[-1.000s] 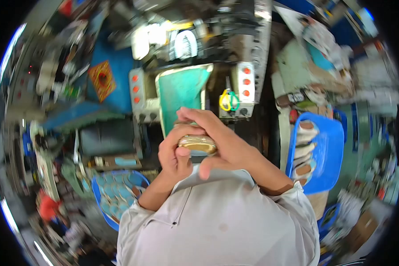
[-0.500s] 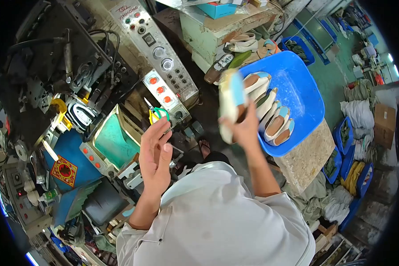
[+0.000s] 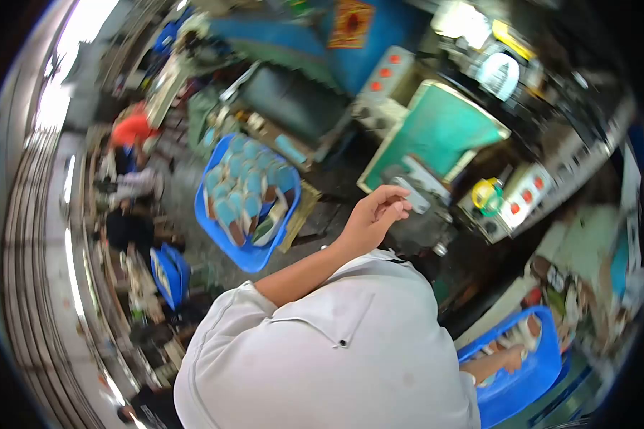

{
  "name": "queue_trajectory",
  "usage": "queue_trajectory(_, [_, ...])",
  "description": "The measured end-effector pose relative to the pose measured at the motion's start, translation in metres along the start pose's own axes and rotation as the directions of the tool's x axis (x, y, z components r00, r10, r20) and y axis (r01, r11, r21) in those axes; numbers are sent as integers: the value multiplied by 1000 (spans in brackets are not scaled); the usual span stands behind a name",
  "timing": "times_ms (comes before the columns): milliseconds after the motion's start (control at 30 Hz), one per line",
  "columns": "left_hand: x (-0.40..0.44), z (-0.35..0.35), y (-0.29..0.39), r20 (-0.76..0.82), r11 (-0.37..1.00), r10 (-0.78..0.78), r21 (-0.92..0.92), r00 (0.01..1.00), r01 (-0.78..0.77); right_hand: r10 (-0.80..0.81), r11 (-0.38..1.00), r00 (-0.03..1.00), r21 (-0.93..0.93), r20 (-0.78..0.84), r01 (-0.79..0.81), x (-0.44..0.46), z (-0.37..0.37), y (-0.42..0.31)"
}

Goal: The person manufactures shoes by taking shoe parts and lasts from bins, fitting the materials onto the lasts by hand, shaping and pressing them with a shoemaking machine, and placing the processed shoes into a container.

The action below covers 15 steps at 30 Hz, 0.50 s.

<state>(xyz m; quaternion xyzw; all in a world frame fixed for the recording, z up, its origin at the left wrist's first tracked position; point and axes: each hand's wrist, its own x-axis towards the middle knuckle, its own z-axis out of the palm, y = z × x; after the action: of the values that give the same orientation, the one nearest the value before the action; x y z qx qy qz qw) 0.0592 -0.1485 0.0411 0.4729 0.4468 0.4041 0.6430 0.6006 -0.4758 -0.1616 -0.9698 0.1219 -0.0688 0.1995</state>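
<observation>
My left hand [image 3: 383, 211] is raised in front of my body, its fingers curled in loosely with nothing visible in them. It is nearest to a grey metal machine part [image 3: 410, 196] just beyond the fingertips. At lower right, my right hand [image 3: 510, 359] reaches into a blue bin [image 3: 551, 368]. Several pale flat shoes [image 3: 528, 329] lie in that bin, right beside the hand. Blur and the small size hide whether its fingers grip one. Another blue bin [image 3: 202, 207], to the left, is filled with pale shoes with light-blue insoles [image 3: 247, 182].
A machine with a green panel [image 3: 444, 132] and a control box with red buttons [image 3: 526, 196] stands ahead. Yellow-and-green-handled snips [image 3: 488, 198] rest beside the buttons. A person in an orange top [image 3: 132, 130] is far left, with a further blue bin [image 3: 168, 275] nearby.
My view has swung left, bringing the filled shoe bin into sight. The right hand, which held a pale shoe in the air, is now down in the bin. My left hand's fingers have curled.
</observation>
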Motion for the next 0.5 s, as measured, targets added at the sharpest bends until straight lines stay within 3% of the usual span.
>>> queue_trajectory(67, [-5,-42,-21,-218,998,-27,-57,976,15,-10,998,962,-68,-272,-9,-37,-19,-67])
queue_trajectory(100, [-4,-69,-43,-346,993,66,-64,936,-94,-49,999,939,-37,-342,39,-44,-26,-97])
queue_trajectory(200, [-18,-169,-99,-651,934,190,350,735,69,-373,905,858,65,-354,420,3,0,-147])
queue_trajectory(233, [-25,-209,-119,-711,881,222,439,667,174,-482,848,856,149,-186,509,-40,-41,-191])
queue_trajectory(300, [-38,-294,-181,-790,828,221,461,572,318,-577,747,813,348,-82,566,-94,-78,-247])
queue_trajectory(367, [-45,-340,-178,-751,715,272,576,602,396,-572,642,806,526,-155,557,-103,-58,-271])
queue_trajectory(400, [-41,-356,-176,-765,735,218,538,606,414,-580,579,796,600,-172,552,-121,-62,-285])
queue_trajectory(500, [-17,-399,-194,-715,683,193,590,672,431,-687,399,718,767,-113,502,-259,-105,-336])
